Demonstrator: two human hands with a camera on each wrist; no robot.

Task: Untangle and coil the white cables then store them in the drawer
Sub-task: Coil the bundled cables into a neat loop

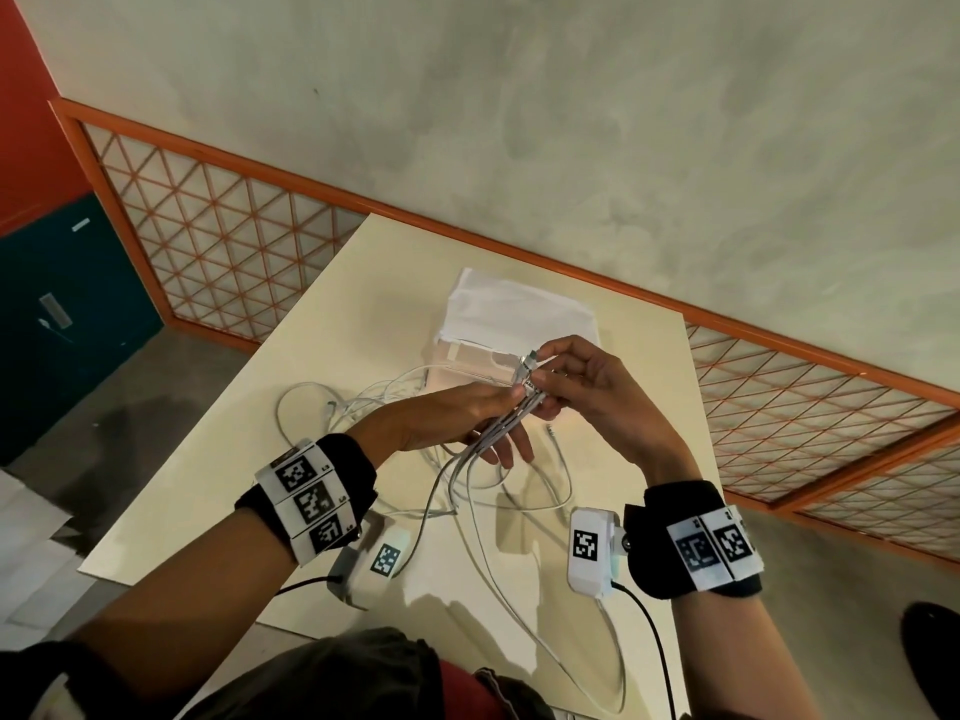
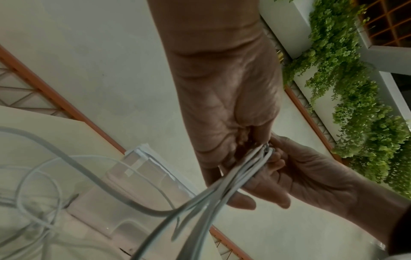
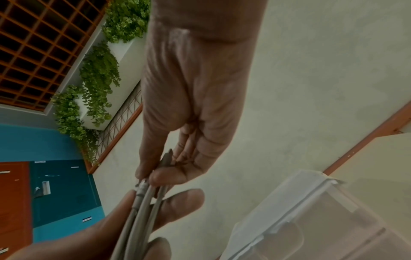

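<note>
Both hands are up over the tabletop [image 1: 332, 324], holding the white cables [image 1: 498, 428] by their plug ends. The right hand [image 1: 587, 387] pinches the plugs between thumb and fingers. The left hand [image 1: 457, 413] has its fingers round the bunch just below. The rest of the cables hang down and lie in loose loops on the tabletop, near the clear drawer [image 1: 483, 361]. They look light, thin and floppy, so they will likely slip and snag. The hard plug ends seem the best place to hold.
</note>
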